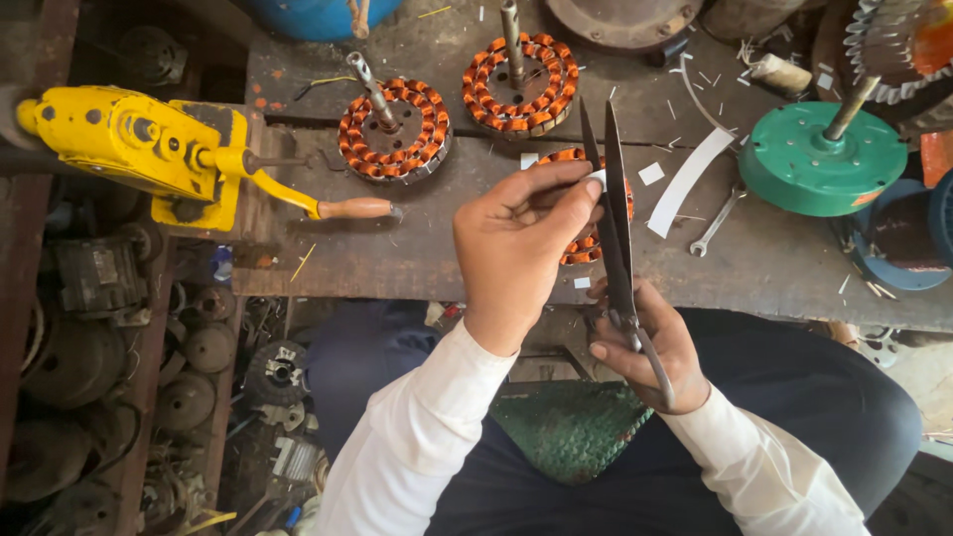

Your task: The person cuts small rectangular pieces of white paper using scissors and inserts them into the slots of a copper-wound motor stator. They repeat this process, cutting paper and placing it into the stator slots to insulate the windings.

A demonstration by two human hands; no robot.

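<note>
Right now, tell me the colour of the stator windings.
Orange, copper-toned windings on the bench; head view shows them best.

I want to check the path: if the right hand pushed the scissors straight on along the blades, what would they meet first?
Probably nothing on the bench: the right hand aims the scissors up-frame, past the left hand and paper piece. Depth unclear; beyond lies the bench.

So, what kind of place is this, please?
Probably a small workshop for repairing electric motors or fans. Copper-wound stators lie on a worn wooden bench, a yellow hand-cranked machine sits at its end, and old motor parts are piled below.
</note>
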